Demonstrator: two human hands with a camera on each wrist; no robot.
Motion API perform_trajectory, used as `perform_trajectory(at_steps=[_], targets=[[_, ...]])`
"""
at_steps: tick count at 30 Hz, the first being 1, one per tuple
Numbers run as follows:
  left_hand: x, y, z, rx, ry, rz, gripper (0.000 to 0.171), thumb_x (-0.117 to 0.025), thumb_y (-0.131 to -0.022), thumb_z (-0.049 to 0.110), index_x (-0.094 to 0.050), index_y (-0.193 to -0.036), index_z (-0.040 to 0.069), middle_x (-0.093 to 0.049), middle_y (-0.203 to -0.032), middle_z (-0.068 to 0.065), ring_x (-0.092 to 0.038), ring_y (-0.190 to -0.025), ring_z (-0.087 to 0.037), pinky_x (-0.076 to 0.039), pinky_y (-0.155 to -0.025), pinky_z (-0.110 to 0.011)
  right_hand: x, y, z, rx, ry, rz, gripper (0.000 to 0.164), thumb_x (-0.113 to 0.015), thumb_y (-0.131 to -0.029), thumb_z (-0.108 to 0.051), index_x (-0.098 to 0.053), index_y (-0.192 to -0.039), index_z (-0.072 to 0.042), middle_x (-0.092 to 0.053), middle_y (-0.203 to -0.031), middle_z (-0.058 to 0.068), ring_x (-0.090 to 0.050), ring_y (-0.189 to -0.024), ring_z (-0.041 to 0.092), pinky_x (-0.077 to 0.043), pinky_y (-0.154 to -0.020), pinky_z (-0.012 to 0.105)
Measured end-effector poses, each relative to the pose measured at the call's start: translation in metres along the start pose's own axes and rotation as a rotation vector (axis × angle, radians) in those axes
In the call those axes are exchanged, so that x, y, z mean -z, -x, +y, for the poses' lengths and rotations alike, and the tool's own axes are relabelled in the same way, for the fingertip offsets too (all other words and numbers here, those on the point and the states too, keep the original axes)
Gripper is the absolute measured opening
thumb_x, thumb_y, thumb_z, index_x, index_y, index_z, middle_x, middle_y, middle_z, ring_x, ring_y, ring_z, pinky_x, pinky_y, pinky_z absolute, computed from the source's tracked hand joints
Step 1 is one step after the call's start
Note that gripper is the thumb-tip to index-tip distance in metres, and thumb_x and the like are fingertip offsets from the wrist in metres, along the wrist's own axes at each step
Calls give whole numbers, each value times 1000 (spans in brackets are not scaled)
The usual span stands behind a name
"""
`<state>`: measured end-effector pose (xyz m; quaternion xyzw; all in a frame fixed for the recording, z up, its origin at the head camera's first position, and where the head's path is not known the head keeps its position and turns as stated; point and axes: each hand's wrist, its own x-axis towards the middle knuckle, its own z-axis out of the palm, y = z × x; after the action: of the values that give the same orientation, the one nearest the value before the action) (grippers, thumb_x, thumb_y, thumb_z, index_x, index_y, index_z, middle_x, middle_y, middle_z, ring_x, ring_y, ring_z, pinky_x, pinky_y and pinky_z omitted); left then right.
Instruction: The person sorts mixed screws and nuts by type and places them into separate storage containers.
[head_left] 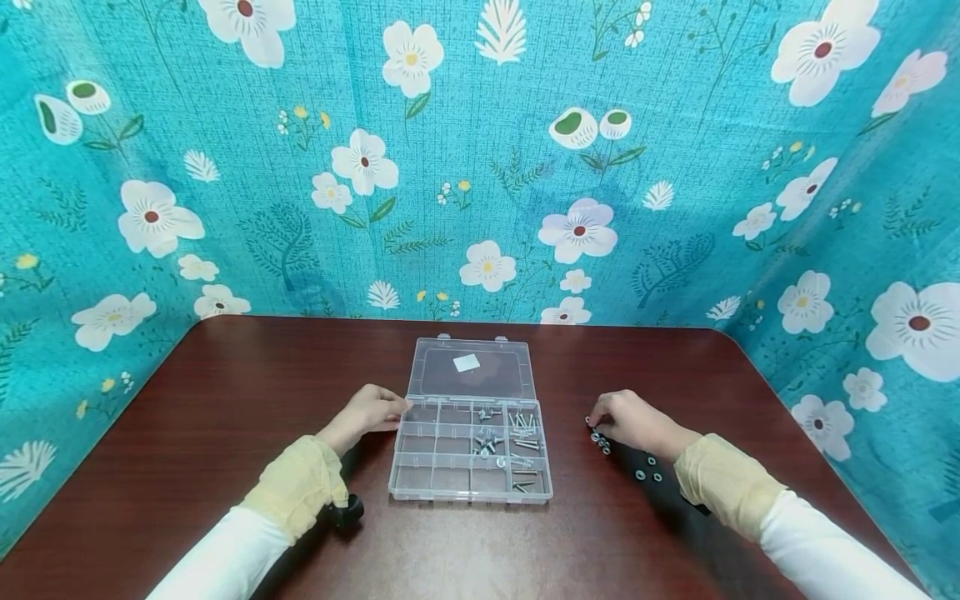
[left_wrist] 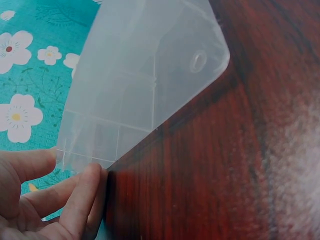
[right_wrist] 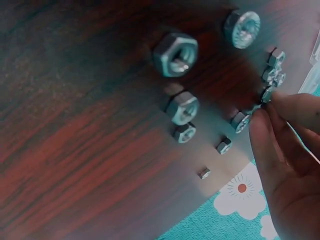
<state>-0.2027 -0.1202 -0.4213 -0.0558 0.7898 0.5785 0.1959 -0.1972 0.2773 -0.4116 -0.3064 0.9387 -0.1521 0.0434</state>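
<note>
A clear plastic compartment box (head_left: 432, 502) lies with its lid folded back. My left hand (head_left: 369, 410) holds its back left corner. In the left wrist view the fingers (left_wrist: 82, 200) of that hand bend at the corner of the box (left_wrist: 125, 95), the thumb apart from them. To the right of the box, my right hand (head_left: 630, 419) reaches down among loose metal nuts. The right wrist view shows its fingertips (right_wrist: 260, 120) pinching a small nut (right_wrist: 267, 94). Other nuts, such as a large hex nut (right_wrist: 176, 55) and a flanged one (right_wrist: 243, 30), lie around it.
Screws (head_left: 525, 425) and bolts (head_left: 487, 444) fill some right-hand compartments; those on the left look bare. The lid (head_left: 472, 379) bears a white label. Several nuts (head_left: 641, 475) lie nearer me on the brown table (head_left: 262, 400). A flowered blue cloth (head_left: 450, 167) hangs behind.
</note>
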Motion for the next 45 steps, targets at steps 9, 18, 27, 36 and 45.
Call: perform_trajectory(at_steps=[9,18,27,36,45], targets=[[0,-1,0,6,8,1,35,-55,-91,5,-50,-116,-20,-54,-117,-29,-56,-104,-34,-55,-78,-32,0,-2,-4,122,62,28,10,-71,-71,8,-71,-76,-1,-62,-74,3,-60,-71,17,-55,-60,25],[2,-4,-4,-5,14,-23,40,-61,-89,10,-51,-115,-19,-57,-113,-27,-58,-100,-31,-55,-78,-32,-4,-3,-13,105,77,51,10,-74,-70,6,-73,-72,-4,-63,-72,1,-59,-68,13,-55,-60,24],[-2,2,2,15,-5,17,36,-56,-91,5,-50,-116,-20,-54,-116,-29,-56,-104,-35,-55,-78,-33,2,-12,-54,240,-17,117,10,-74,-71,4,-73,-76,-4,-64,-75,-1,-58,-69,8,-53,-60,19],[1,-2,-2,2,6,1,36,-55,-91,5,-50,-116,-21,-53,-117,-30,-57,-102,-33,-55,-78,-32,-2,-25,-109,469,-125,198,12,-75,-71,4,-72,-79,-4,-65,-79,0,-60,-73,6,-52,-67,14],[0,-1,-1,0,-6,3,36,-55,-91,6,-50,-116,-20,-54,-116,-29,-56,-103,-33,-55,-78,-32,-11,-31,-135,437,-163,47,7,-70,-81,-5,-73,-87,-8,-65,-85,-4,-59,-80,2,-48,-71,9]])
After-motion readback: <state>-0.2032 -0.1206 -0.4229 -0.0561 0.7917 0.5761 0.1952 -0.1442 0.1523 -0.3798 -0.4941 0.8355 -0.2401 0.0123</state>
